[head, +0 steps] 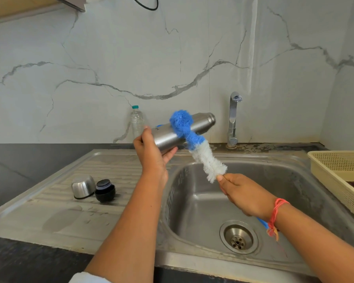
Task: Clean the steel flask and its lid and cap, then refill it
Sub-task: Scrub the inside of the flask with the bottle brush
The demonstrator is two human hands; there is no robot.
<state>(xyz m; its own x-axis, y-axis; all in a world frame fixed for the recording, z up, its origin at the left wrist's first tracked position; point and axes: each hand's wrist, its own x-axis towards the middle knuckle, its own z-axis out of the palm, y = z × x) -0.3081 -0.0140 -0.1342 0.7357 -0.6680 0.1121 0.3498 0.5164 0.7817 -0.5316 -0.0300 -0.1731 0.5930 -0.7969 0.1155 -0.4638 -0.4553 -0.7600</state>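
A: Walls?
B: White marble-look wall (110, 58), grey veins, corner at right, one bright vertical streak.
A: Furniture?
B: Dark countertop (18, 160), inset steel sink (294, 184), ribbed drainboard (90, 170), chrome tap (233, 119) behind. Wooden cabinet (18, 7) top left.

Steel drainboard (49, 217), steel cap (83, 186) beside black lid (105, 190), cream basket (339, 160) on counter (18, 164)

The left arm (129, 221) reaches up to the flask (166, 137) and the left grip (151, 154) curls round its bottom end, while the right arm (315, 242) is lower, with the right grip (243, 193) below and right of the flask, fingers closed on the brush (202, 156).
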